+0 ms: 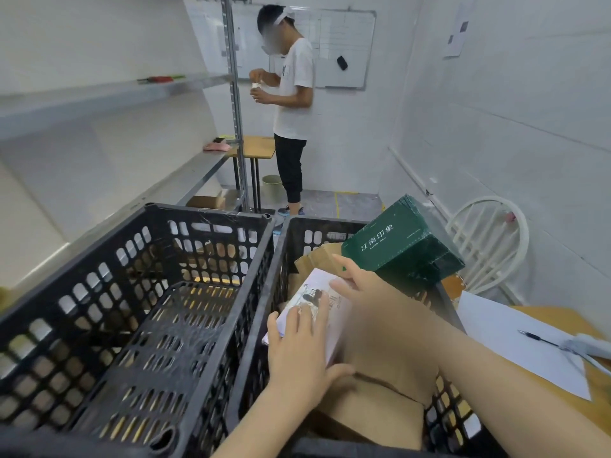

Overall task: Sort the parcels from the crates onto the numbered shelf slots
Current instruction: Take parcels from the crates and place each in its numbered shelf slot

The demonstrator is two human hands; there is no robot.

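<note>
Two black plastic crates stand side by side below me. The left crate [99, 292] holds nothing that I can see. The right crate [261, 312] is full of brown cardboard parcels [380, 408], with a dark green box [400, 239] lying tilted on top at its far right. A flat white parcel with a printed label [315, 297] lies on the pile. My left hand [297, 352] grips its near end, fingers over the label. My right hand [357, 282] holds its far edge, touching the green box.
Grey metal shelves [109, 97] run along the left wall, with a steel upright [236, 104]. Another person [292, 104] stands at the far end by a whiteboard and a small table. A white chair [492, 242] and a desk with paper and a pen [535, 338] are to my right.
</note>
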